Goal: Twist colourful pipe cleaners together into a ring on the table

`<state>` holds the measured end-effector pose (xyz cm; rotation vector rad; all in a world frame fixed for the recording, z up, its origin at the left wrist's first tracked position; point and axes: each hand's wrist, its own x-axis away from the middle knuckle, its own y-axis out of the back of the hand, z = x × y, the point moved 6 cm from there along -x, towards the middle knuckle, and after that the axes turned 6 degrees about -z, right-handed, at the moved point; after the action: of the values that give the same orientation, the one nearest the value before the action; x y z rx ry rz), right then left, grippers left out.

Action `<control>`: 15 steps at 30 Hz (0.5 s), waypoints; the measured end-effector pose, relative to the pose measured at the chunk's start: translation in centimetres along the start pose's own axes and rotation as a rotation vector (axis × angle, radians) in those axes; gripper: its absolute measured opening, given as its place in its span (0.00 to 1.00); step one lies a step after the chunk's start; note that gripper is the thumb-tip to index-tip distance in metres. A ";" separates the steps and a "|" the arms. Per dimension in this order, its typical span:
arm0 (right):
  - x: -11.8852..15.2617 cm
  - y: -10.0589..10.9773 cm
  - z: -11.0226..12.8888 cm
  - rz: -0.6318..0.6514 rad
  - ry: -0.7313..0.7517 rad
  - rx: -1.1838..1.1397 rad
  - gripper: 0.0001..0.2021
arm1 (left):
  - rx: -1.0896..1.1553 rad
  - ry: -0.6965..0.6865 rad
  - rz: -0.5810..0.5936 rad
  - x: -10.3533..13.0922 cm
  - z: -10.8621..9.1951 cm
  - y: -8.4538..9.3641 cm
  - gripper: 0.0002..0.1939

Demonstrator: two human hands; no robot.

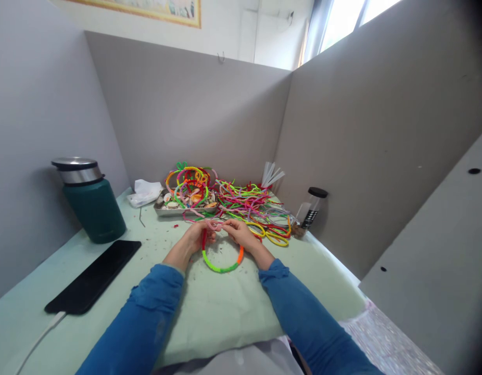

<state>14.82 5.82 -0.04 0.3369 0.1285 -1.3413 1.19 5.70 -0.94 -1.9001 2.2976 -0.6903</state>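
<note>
Ring (221, 270) probably light, bendy, not slippery; left hand (197, 235) and right hand (241, 234) both pinching its pink top, sensible hold.

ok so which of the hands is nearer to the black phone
Left. The left hand is to the right of the phone and a little beyond its far end, at the ring's left side; the right hand is farther right, at the ring's other side.

A teal flask (93, 208) stands near a black phone (94, 276) with a white cable (53, 325).
</note>
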 end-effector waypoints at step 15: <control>0.1 -0.2 0.4 0.010 -0.002 0.012 0.13 | -0.110 -0.132 0.000 0.5 -0.5 -0.8 0.11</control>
<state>14.62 5.53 0.27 0.3461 0.1169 -1.3329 1.59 5.24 -0.09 -1.9270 2.2978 -0.4323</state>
